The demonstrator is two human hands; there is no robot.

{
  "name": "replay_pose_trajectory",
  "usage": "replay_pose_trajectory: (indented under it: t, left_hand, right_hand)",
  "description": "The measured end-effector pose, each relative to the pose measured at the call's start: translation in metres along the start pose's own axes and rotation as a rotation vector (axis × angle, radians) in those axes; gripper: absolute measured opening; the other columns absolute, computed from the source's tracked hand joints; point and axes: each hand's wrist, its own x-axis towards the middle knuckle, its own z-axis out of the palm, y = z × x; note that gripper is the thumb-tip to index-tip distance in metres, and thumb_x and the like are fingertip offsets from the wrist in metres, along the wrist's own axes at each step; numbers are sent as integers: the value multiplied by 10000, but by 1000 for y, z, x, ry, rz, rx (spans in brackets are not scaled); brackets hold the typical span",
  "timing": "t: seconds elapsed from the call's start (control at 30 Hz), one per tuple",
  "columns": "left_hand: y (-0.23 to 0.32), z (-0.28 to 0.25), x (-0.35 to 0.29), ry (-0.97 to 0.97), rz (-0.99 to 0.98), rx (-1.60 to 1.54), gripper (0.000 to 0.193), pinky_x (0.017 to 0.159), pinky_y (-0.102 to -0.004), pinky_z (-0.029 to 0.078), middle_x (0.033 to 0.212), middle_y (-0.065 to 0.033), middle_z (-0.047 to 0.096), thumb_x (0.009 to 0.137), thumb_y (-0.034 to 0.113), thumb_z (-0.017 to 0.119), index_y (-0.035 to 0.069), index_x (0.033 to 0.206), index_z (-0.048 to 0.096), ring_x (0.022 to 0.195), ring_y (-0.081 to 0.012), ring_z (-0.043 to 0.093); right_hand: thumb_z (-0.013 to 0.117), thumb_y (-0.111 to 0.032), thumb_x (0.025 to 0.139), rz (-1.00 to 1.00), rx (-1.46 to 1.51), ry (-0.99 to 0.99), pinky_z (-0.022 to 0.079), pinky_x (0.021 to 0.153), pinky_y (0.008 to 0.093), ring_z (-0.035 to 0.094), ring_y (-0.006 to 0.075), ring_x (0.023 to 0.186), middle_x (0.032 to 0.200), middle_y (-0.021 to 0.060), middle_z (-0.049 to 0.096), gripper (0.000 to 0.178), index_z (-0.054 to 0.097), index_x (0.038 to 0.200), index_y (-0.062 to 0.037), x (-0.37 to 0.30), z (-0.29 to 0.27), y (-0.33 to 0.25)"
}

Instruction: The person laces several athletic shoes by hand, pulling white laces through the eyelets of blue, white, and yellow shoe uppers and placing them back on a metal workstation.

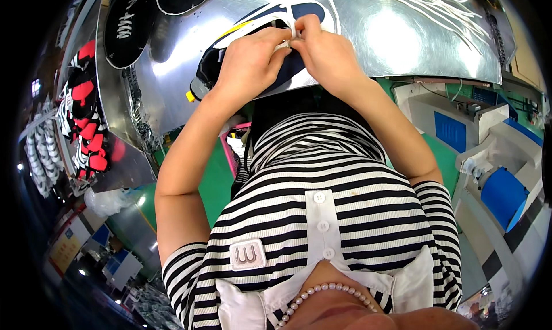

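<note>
A navy sneaker (pixel 310 9) with white and yellow trim lies on its sole on the metal table, its toe pointing away to the right and its heel near my left wrist. Over its throat, my left hand (pixel 248 62) is closed, thumb and fingers pinching the white shoelace (pixel 290 12). Close beside it, my right hand (pixel 332 56) pinches the same lace, fingertips almost touching the left ones. Loose lace ends run up past the toe. My hands cover much of the shoe's middle, and the eyelets between them are hard to make out.
Black shoes (pixel 127 31) stand at the table's far left. A bundle of white laces (pixel 428 6) is spread at the far right of the metal table (pixel 172 91). Red, black and white pieces (pixel 86 108) lie at the left; a pink-edged container (pixel 227 153) sits below the table.
</note>
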Motion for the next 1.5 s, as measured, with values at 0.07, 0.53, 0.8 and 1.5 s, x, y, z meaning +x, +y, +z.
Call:
replay_pose_trajectory:
  t: [0.07,0.53,0.8,1.5]
  left_hand:
    - [9,-11,-6,-47,-27,183,202,727,-347,527,927,-107,692,825,39,650,31,1024,678,820,-269,678]
    - [-29,-30,-37,182,302,180,286,590,-320,466,744,-18,579,750,82,647,94,1035,671,633,-206,577]
    - [-25,-12,-11,206,306,157,282,625,-322,472,766,-7,577,764,77,608,103,1040,658,693,-199,600]
    - [-46,-24,11,-559,-503,-745,364,918,-277,427,1045,-51,667,926,355,641,34,1088,699,988,-129,572]
  right_hand:
    - [608,-190,927,-51,36,12,494,583,448,663,362,683,732,176,656,312,464,1138,-10,-14,-21,1]
    - [699,-180,866,315,601,-50,450,634,242,538,90,617,781,28,659,216,675,993,-8,-24,-104,39]
    - [658,-194,895,320,750,105,322,489,172,451,17,603,1058,111,695,168,539,856,-83,8,-96,31]
    - [842,-241,766,335,512,137,277,486,197,338,28,573,645,-69,420,416,463,830,-84,15,-29,10]
